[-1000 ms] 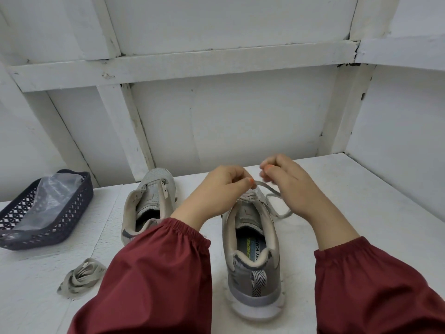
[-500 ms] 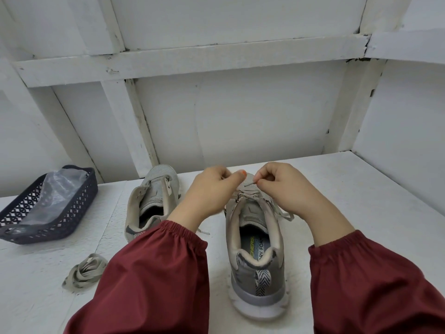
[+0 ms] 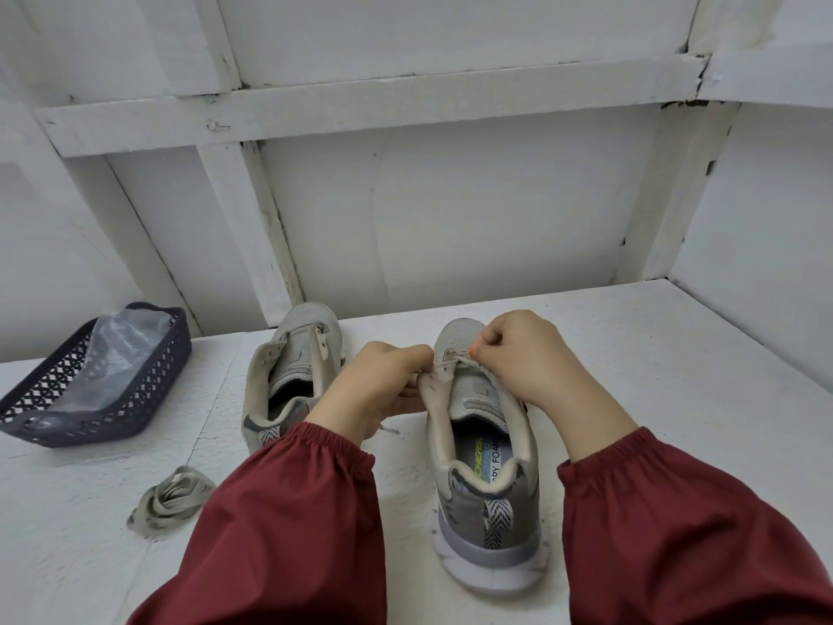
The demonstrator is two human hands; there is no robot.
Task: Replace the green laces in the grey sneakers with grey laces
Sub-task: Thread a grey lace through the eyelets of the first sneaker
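Observation:
Two grey sneakers stand heel toward me on the white table (image 3: 653,363). The right sneaker (image 3: 487,512) carries a grey lace (image 3: 450,362) across its lowest eyelets near the toe. My left hand (image 3: 383,390) grips the shoe's left eyelet flap, and a lace tip pokes out below that wrist. My right hand (image 3: 527,358) pinches the lace at the toe end of the tongue. The left sneaker (image 3: 293,376) stands unlaced beside my left hand. A bundled pale lace (image 3: 169,500) lies loose on the table at the front left.
A dark plastic basket (image 3: 103,385) with a clear plastic bag in it sits at the far left. White walls with beams close the table at the back and on the right.
My hands came down and closer together onto the right sneaker's toe end. The loose loop of lace seen earlier by my right hand has been drawn in toward the eyelets.

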